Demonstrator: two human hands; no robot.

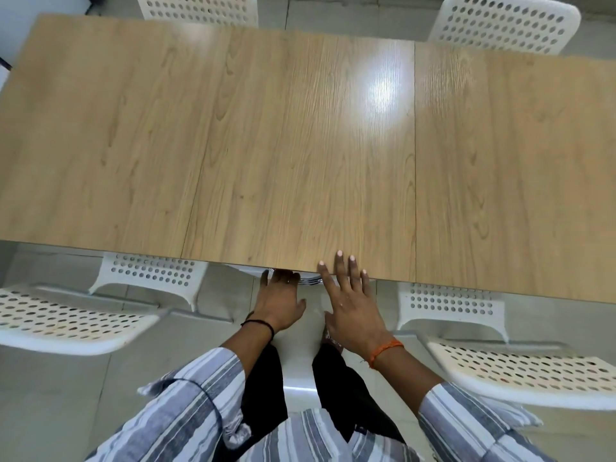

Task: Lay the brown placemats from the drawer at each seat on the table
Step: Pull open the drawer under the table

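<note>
A long light-wood table (300, 145) fills the view, its top bare. My right hand (350, 301) lies flat with fingers spread, fingertips resting on the near table edge. My left hand (280, 298) reaches under that edge, its fingertips hidden beneath the tabletop beside a chrome part (310, 281). I cannot tell what the left fingers touch. No brown placemat and no drawer front can be seen.
White perforated chairs stand at the near left (66, 320) and near right (520, 371), partly tucked under the table. Two more white chairs (200, 8) (503, 25) sit at the far side. The floor is pale tile.
</note>
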